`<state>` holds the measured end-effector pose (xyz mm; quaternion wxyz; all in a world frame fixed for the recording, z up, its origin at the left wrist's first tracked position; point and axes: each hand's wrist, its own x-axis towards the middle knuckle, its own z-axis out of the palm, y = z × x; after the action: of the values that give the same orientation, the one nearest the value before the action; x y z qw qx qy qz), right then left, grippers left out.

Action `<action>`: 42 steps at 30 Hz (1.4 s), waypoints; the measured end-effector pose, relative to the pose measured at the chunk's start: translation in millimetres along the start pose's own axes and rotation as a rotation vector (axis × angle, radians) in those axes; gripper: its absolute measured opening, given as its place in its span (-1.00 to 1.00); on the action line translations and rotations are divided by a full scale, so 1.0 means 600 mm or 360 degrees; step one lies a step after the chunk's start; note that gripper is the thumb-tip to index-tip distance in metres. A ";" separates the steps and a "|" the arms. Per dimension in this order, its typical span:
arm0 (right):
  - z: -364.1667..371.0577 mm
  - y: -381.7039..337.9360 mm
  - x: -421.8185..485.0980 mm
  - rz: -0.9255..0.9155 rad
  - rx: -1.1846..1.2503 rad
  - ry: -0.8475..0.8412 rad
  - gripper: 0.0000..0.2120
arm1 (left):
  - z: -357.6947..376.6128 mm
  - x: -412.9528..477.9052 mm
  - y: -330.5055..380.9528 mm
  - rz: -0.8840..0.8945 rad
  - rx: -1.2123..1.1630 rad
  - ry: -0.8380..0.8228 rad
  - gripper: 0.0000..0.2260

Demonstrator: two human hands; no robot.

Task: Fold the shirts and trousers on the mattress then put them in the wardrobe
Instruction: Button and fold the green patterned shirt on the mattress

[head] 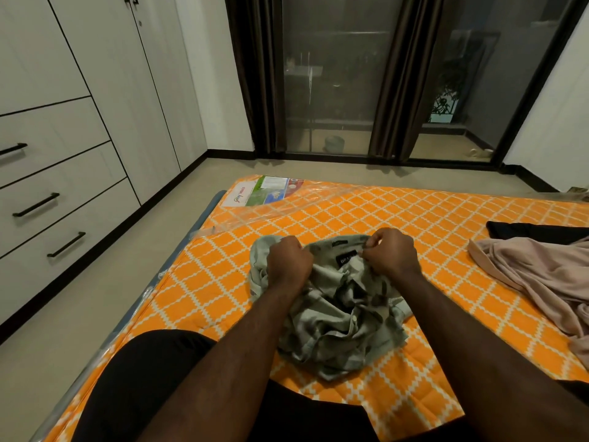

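Note:
A crumpled pale green patterned shirt (pixel 341 317) lies bunched on the orange diamond-patterned mattress (pixel 398 218) in front of me. My left hand (pixel 288 260) grips the shirt's collar area on the left. My right hand (pixel 390 252) pinches the collar edge on the right, beside a dark label. A beige garment (pixel 538 282) is spread loosely at the right of the mattress. A black garment (pixel 538 232) lies behind it. The white wardrobe (pixel 79 106) with black handles stands along the left wall, its doors and drawers shut.
Clear plastic wrap (pixel 271 205) and a printed label cover the mattress's far left corner. Beige floor runs between the mattress and the wardrobe. Dark curtains (pixel 255 74) and glass doors fill the far wall. My black-clad knees rest on the near mattress edge.

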<state>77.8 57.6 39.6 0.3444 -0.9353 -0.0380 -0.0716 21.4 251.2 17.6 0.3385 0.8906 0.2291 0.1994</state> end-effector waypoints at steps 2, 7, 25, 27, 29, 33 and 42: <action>-0.011 -0.007 -0.005 0.0017 0.0188 0.0105 -0.75 | -0.009 0.001 0.011 0.0150 -0.0121 0.0278 -0.92; -0.029 -0.018 0.002 0.0052 0.0345 0.0135 -0.86 | -0.021 0.016 0.025 0.0314 -0.0419 0.0609 -0.96; -0.053 -0.014 0.020 0.0474 0.0585 -0.0259 -0.80 | -0.026 0.031 0.006 -0.0110 -0.0974 -0.0156 -0.68; -0.060 -0.012 0.014 0.0704 0.1009 -0.0305 -0.82 | -0.025 0.030 0.006 -0.0158 -0.0979 -0.0300 -0.64; -0.065 -0.011 0.011 0.0740 0.1053 -0.0339 -0.77 | -0.020 0.029 0.001 -0.0177 -0.0851 -0.0328 -0.74; -0.061 -0.001 0.021 0.0684 0.0950 -0.0349 -0.65 | -0.013 0.027 -0.027 -0.0058 -0.0377 -0.0235 -0.86; -0.046 0.011 0.025 0.0758 0.0894 -0.0430 -0.56 | -0.009 0.024 -0.037 -0.0003 0.0201 -0.0330 -0.59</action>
<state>90.2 35.2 58.3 0.5858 -0.7884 0.1169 0.1474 24.1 276.5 8.8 0.3040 0.9257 0.2058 0.0910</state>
